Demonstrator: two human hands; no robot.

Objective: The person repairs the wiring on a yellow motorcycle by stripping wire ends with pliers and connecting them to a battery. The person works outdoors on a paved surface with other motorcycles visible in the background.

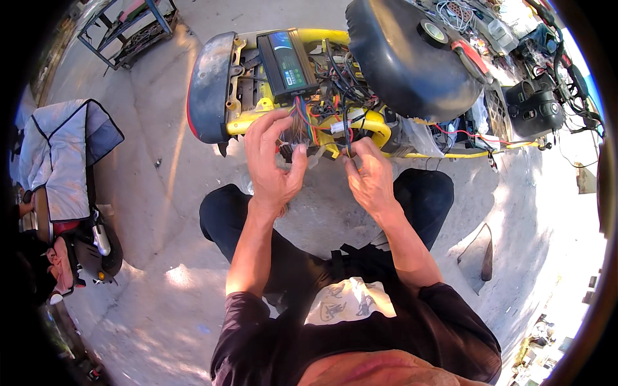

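Along the far side lies a yellow scooter frame (pixel 241 124), its wiring exposed. A black controller box (pixel 288 61) with a dark label sits on it, and a bundle of coloured wires (pixel 302 114) comes out of its near end. My left hand (pixel 273 164) is beside this bundle, thumb and fingers curved but apart, near a small dark connector (pixel 285 152). My right hand (pixel 372 177) pinches dark wires (pixel 348 138) hanging from the frame; the fingertips partly hide them. Close by is a white plug connector (pixel 338 127).
The black scooter seat (pixel 405 58) is tipped up on the right, carrying a tape roll (pixel 433 33) and red-handled pliers (pixel 470 60). Tools and cables crowd the far right. A metal cart (pixel 129 32) stands far left, and a parked scooter with a silver cover (pixel 61 154) stands left.
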